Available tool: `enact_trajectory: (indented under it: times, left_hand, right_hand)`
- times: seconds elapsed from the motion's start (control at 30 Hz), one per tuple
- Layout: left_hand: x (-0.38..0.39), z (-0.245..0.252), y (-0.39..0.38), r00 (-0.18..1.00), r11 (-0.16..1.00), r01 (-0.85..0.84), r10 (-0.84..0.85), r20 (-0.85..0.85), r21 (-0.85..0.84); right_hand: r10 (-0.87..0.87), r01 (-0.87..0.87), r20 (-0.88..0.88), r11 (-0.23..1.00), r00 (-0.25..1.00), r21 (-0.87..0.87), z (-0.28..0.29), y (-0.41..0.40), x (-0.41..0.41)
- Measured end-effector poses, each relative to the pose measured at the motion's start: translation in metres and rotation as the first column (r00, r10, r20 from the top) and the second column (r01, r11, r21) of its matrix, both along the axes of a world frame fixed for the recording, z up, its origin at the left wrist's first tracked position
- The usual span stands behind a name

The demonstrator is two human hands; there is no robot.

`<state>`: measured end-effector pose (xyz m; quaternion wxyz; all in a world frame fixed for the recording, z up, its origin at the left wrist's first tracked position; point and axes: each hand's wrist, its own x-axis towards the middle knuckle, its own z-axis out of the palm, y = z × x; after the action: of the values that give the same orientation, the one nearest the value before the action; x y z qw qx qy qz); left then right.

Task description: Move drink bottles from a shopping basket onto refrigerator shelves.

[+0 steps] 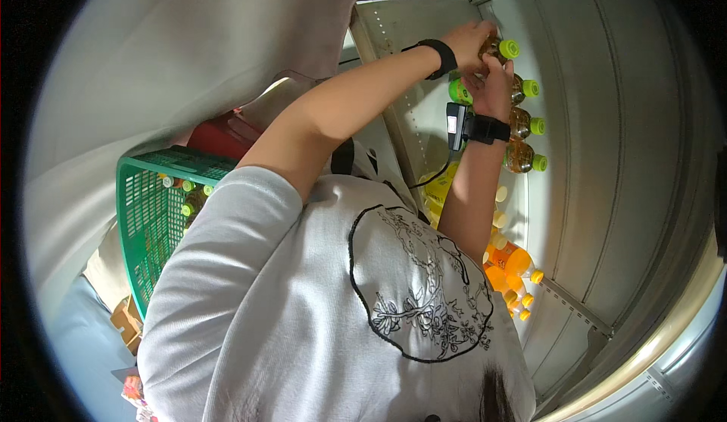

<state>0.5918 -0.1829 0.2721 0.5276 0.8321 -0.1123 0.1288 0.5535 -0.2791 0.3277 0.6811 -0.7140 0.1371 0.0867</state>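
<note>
My left hand [468, 44] reaches across from the left and holds a plastic drink bottle [503, 50] with a lime-green cap and dark contents. Just below it, my right hand [493, 87] has its fingers and thumb against the same bottle. Beside my right hand and wrist stand several like bottles in a row, among them one bottle with amber contents [519, 157]. A bottle with a bright green label [459, 91] shows partly behind my right hand. Both wrists bear black straps; the right one also carries a small device with a cable.
Orange drink bottles [514, 263] and yellow-labelled bottles [440, 189] stand nearer my body, partly behind my right arm. A pale metal panel [568, 110] lies beyond the caps. At left is a green plastic basket [126, 223] holding bottles. A light cloth [199, 41] hangs at upper left.
</note>
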Motion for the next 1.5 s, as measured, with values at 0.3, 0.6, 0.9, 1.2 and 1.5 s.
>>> enact_trajectory:
  times: [0.3,0.6,0.9,1.2,1.5]
  left_hand:
    - [-0.055,-0.005,0.011,1.0,0.994,-0.003,0.006,0.029,-0.111]
    - [-0.081,-0.007,0.002,0.996,0.995,-0.021,0.029,0.085,-0.101]
    - [-0.136,0.025,-0.015,0.964,0.963,-0.222,0.24,0.113,-0.153]
    - [-0.213,0.038,-0.025,0.881,0.882,-0.445,0.462,0.099,-0.158]
    - [-0.263,0.042,-0.024,0.791,0.793,-0.601,0.608,0.069,-0.101]
  right_hand:
    - [0.036,-0.043,0.159,0.998,0.987,0.043,-0.029,0.008,-0.014]
    - [-0.011,0.002,0.407,1.0,0.914,0.023,-0.074,-0.005,-0.021]
    - [0.197,-0.201,0.255,0.98,0.947,-0.012,-0.012,-0.011,-0.078]
    - [0.474,-0.465,0.176,0.881,0.863,-0.088,0.01,-0.014,-0.134]
    - [0.6,-0.595,0.147,0.8,0.786,-0.082,0.001,-0.005,-0.166]
